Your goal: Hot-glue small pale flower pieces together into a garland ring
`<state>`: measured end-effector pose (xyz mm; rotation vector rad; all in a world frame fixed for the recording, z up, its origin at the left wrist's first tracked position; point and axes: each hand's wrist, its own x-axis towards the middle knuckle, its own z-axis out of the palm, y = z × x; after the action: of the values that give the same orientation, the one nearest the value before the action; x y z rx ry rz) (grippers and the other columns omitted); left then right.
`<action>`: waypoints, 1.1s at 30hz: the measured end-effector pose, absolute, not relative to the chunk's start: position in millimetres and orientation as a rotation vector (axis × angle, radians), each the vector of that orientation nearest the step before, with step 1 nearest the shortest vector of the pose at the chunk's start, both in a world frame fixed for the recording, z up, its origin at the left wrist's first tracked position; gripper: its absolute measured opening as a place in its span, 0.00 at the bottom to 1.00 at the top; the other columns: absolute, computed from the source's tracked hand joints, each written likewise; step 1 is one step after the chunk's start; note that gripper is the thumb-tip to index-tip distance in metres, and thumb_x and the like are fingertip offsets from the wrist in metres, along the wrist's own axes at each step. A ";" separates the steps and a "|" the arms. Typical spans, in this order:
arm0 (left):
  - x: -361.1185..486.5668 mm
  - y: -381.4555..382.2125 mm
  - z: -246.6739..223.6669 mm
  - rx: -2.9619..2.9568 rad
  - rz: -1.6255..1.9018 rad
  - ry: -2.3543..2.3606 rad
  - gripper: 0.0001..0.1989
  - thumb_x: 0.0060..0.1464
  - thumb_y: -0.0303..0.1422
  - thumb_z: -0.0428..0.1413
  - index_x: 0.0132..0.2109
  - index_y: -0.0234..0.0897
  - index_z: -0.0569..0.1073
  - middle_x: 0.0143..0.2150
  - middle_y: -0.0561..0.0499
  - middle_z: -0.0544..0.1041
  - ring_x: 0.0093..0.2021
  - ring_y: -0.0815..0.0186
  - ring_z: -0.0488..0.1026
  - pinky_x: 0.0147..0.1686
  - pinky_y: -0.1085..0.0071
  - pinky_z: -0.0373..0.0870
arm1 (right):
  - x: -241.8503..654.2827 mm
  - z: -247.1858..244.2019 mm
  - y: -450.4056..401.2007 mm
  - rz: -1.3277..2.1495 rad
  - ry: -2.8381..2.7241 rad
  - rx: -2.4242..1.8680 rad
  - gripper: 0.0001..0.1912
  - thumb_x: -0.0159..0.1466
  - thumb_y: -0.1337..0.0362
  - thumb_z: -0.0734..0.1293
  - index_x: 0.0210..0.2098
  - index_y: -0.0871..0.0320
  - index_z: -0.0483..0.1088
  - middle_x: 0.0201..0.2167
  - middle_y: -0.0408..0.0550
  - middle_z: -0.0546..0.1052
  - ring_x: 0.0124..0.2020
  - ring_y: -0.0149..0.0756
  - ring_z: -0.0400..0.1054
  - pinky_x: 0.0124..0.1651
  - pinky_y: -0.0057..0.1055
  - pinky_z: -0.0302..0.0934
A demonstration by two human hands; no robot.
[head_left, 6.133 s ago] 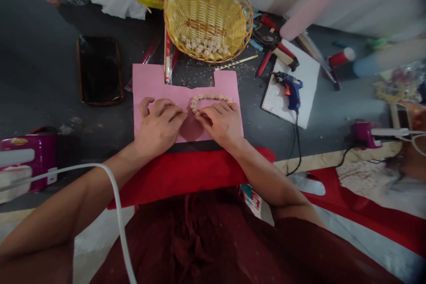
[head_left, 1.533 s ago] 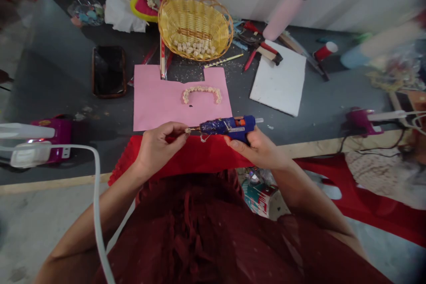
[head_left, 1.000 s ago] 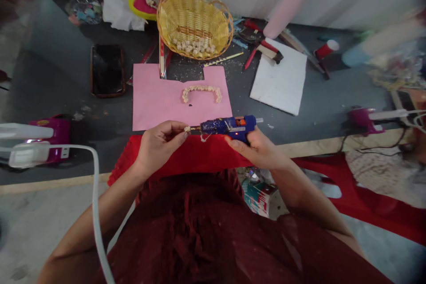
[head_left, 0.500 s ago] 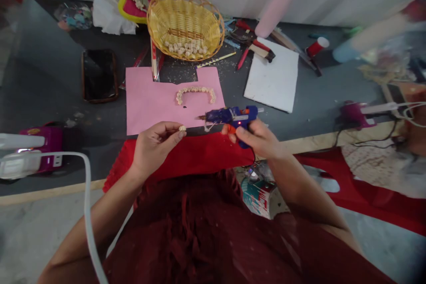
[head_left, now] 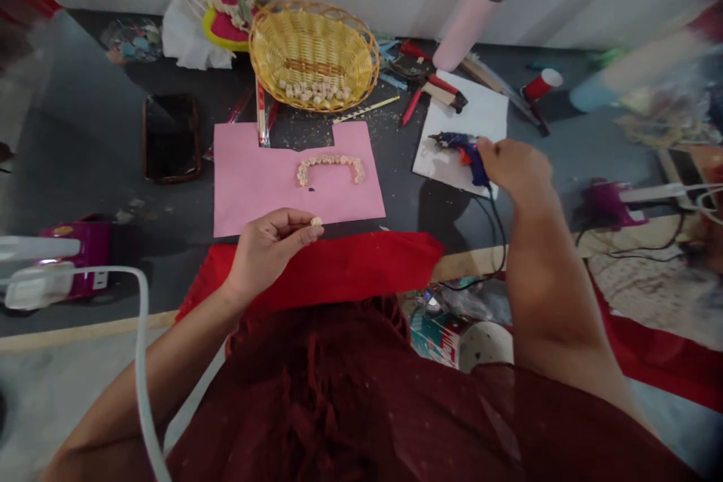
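Between thumb and fingers, my left hand pinches a small cream flower-like piece just over the front edge of the pink paper. My right hand is closed round the back of a blue hot glue gun, which is over the white board with its nozzle pointing left. Whether the gun touches the board I cannot tell. A curved strip of similar cream pieces lies on the pink paper, with a small dark speck below it.
Behind the paper stands a yellow wicker basket holding several cream pieces. A phone lies to the left. Pliers, a pink bottle and a thread spool are at the back right. The gun's black cord hangs over the front edge.
My right hand has carried the glue gun right and away from me, from beside my left hand to the white board. My left hand still pinches the small piece in nearly the same place.
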<state>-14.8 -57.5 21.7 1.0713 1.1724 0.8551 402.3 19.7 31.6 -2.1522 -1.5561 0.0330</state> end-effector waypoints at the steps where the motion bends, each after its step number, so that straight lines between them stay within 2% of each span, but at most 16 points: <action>1: -14.3 -55.5 22.2 1.049 0.857 1.166 0.14 0.48 0.39 0.69 0.40 0.38 0.80 0.35 0.51 0.83 0.35 0.70 0.79 0.38 0.76 0.76 | 393.1 37.4 13.7 -0.027 -1.539 -2.166 0.14 0.61 0.61 0.71 0.29 0.69 0.75 0.35 0.68 0.77 0.37 0.39 0.71 0.38 0.41 0.57; 2: -13.6 -53.4 22.5 1.023 0.859 1.154 0.13 0.48 0.39 0.69 0.39 0.38 0.80 0.34 0.51 0.83 0.35 0.70 0.79 0.38 0.76 0.76 | 379.0 43.0 5.6 -0.096 -1.538 -2.156 0.11 0.61 0.63 0.71 0.36 0.67 0.75 0.41 0.66 0.77 0.39 0.38 0.70 0.41 0.41 0.58; 4: -11.9 -49.5 22.9 0.963 0.860 1.115 0.13 0.47 0.38 0.70 0.39 0.38 0.80 0.34 0.51 0.83 0.34 0.70 0.79 0.38 0.76 0.76 | 337.6 51.1 -15.4 -0.074 -1.670 -1.944 0.09 0.63 0.63 0.69 0.41 0.61 0.75 0.38 0.55 0.78 0.35 0.33 0.70 0.40 0.36 0.61; 5: -10.9 -47.9 23.0 0.929 0.864 1.091 0.13 0.47 0.37 0.70 0.38 0.38 0.80 0.34 0.51 0.83 0.34 0.70 0.79 0.38 0.76 0.77 | 312.3 52.8 -27.0 0.055 -1.731 -1.781 0.07 0.63 0.64 0.69 0.41 0.59 0.75 0.36 0.50 0.77 0.32 0.31 0.69 0.38 0.34 0.63; 7: -9.0 -45.4 23.3 0.848 0.871 1.044 0.12 0.46 0.36 0.71 0.37 0.38 0.80 0.33 0.51 0.83 0.33 0.71 0.79 0.38 0.76 0.77 | 260.1 51.4 -48.2 0.388 -1.879 -1.472 0.06 0.63 0.66 0.69 0.40 0.56 0.73 0.37 0.46 0.77 0.32 0.30 0.70 0.36 0.31 0.66; 9: -7.8 -43.9 24.1 0.763 0.872 1.010 0.12 0.44 0.35 0.71 0.36 0.38 0.80 0.32 0.52 0.83 0.33 0.71 0.79 0.39 0.76 0.77 | 215.9 45.4 -62.2 0.599 -1.895 -1.294 0.05 0.64 0.68 0.68 0.40 0.55 0.71 0.38 0.46 0.77 0.33 0.30 0.71 0.36 0.29 0.68; 11: -8.0 -43.0 25.2 0.698 0.863 0.983 0.12 0.43 0.33 0.72 0.35 0.38 0.80 0.32 0.52 0.83 0.34 0.71 0.79 0.39 0.77 0.76 | 186.7 38.1 -66.8 0.668 -1.859 -1.233 0.07 0.64 0.68 0.68 0.42 0.54 0.71 0.39 0.46 0.77 0.36 0.30 0.72 0.37 0.29 0.69; 16: -12.2 -38.8 29.7 0.610 0.812 0.963 0.11 0.40 0.31 0.72 0.33 0.38 0.80 0.33 0.54 0.82 0.33 0.73 0.77 0.38 0.78 0.74 | 165.5 26.4 -57.1 0.629 -1.787 -1.184 0.06 0.65 0.68 0.68 0.41 0.54 0.70 0.37 0.47 0.78 0.41 0.34 0.74 0.41 0.33 0.71; 23: -17.4 -29.0 33.9 0.570 0.747 0.969 0.13 0.38 0.34 0.73 0.31 0.37 0.79 0.31 0.54 0.79 0.30 0.73 0.74 0.37 0.74 0.74 | 157.7 27.4 -51.4 0.644 -1.784 -1.177 0.09 0.64 0.70 0.67 0.42 0.52 0.72 0.39 0.47 0.79 0.42 0.35 0.74 0.43 0.37 0.72; 25: -19.5 -27.7 33.7 0.600 0.737 0.951 0.13 0.40 0.34 0.72 0.32 0.37 0.79 0.31 0.54 0.79 0.31 0.72 0.75 0.38 0.73 0.74 | 156.7 28.1 -49.1 0.613 -1.804 -1.184 0.09 0.64 0.70 0.67 0.42 0.52 0.72 0.39 0.47 0.79 0.42 0.36 0.74 0.43 0.37 0.72; 28: -25.9 -24.0 33.3 0.805 0.683 0.945 0.14 0.45 0.36 0.70 0.39 0.37 0.79 0.37 0.50 0.81 0.37 0.68 0.77 0.41 0.70 0.75 | 158.9 26.3 -40.7 0.520 -1.823 -1.233 0.09 0.63 0.71 0.67 0.41 0.52 0.72 0.38 0.47 0.79 0.42 0.36 0.74 0.43 0.36 0.71; 31: -35.0 -11.1 30.4 1.304 0.727 1.144 0.12 0.54 0.36 0.64 0.45 0.39 0.78 0.41 0.49 0.81 0.39 0.65 0.77 0.42 0.68 0.75 | 162.2 19.1 -27.8 0.404 -1.893 -1.321 0.08 0.62 0.72 0.66 0.39 0.54 0.73 0.37 0.47 0.80 0.41 0.37 0.73 0.44 0.35 0.69; 33: -40.0 3.5 24.4 1.727 0.812 1.294 0.09 0.58 0.32 0.60 0.46 0.40 0.78 0.42 0.49 0.80 0.40 0.65 0.76 0.45 0.67 0.73 | 162.1 11.7 -19.3 0.334 -1.979 -1.402 0.06 0.63 0.70 0.66 0.38 0.54 0.73 0.35 0.47 0.80 0.40 0.38 0.72 0.45 0.36 0.67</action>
<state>-40.0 3.5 24.4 1.7268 1.2941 0.8119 162.1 -19.3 11.7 -1.4021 -1.9791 0.3343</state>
